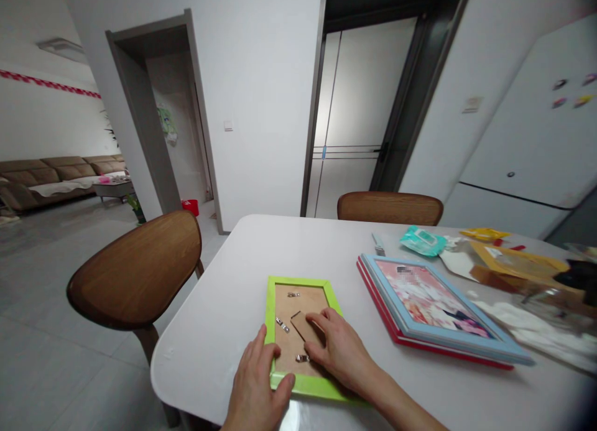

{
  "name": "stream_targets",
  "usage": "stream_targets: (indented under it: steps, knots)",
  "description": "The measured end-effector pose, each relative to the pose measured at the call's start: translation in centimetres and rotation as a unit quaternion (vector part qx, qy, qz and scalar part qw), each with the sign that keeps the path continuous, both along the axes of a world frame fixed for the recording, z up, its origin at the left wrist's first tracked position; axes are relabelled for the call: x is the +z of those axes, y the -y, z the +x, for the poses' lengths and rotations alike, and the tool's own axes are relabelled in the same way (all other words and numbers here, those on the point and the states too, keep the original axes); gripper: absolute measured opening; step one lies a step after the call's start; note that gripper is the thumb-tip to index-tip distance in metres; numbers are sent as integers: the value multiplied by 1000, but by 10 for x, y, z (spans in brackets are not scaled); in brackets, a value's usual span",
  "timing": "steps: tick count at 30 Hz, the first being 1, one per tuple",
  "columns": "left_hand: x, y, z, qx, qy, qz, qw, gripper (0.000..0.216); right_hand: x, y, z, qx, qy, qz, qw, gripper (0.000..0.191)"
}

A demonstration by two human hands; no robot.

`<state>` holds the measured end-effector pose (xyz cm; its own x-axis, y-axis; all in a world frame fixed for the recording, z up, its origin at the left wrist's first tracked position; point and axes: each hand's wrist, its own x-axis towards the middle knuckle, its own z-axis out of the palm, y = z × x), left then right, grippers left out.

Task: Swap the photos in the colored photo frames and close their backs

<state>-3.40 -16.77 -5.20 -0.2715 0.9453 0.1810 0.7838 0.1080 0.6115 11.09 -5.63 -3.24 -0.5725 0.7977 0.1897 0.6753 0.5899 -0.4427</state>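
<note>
A lime-green picture frame [305, 384] lies on the white table with its brown backing board [285, 303] facing up. My left hand [259, 378] rests at the lower left corner, fingers stretched and apart, thumb on the bottom border. On the right side of the board, my right hand [340, 350] curls its thumb and fingers around a brown flap [304, 327] with a dark edge. Small metal clips lie on the backing: one near the top [293, 295], one at the left [282, 324], one beside my right thumb [302, 358]. My right hand hides part of the flap.
To the right, a blue picture frame [396, 306] with a photo sits on a red frame [380, 300]. Behind them are a knife-like tool [378, 244], a teal packet [422, 240] and yellow packaging [522, 263]. Wooden chairs [140, 272] stand at the table [224, 319].
</note>
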Motion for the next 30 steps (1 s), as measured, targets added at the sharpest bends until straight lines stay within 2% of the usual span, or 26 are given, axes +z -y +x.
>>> stream_targets:
  steps: [3, 7, 11, 13, 15, 17, 18, 21, 23, 25, 27, 30]
  knots:
    - [0, -2, 2, 13, -1, -14, 1000, 40, -2, 0, -3, 13, -9, -3, 1000, 35]
    - [2, -3, 1, 26, 30, -19, 999, 52, 0, -5, -1, 5, -36, -18, 999, 46]
    - [10, -11, 2, 34, 122, 32, 991, 51, 21, -7, 3, -4, -48, 8, 999, 38]
    - [17, -18, 4, 37, 259, 71, 962, 47, 39, -2, 0, -7, -62, 20, 998, 33]
    - [25, -25, 5, 26, 410, 83, 908, 43, 55, 6, -5, 8, -87, 26, 996, 31]
    - [31, -29, 0, 12, 501, 75, 862, 42, 65, 11, -9, 40, -122, 28, 991, 30]
    - [33, -28, -4, 13, 518, 72, 852, 42, 66, 12, -9, 49, -140, 26, 989, 29]
    - [36, -17, -29, 40, 545, 70, 835, 38, 52, 1, 0, 8, -157, 9, 988, 31]
    - [34, -5, -50, 65, 558, 58, 825, 31, 34, -12, 12, -57, -112, -3, 992, 35]
    - [30, 7, -70, 89, 552, 34, 828, 26, 15, -23, 23, -104, -44, -7, 994, 39]
    - [26, 16, -85, 105, 518, 8, 849, 24, 1, -29, 30, -133, 8, 0, 991, 44]
    - [21, 22, -99, 119, 408, -13, 905, 28, -8, -32, 33, -152, 34, 4, 988, 49]
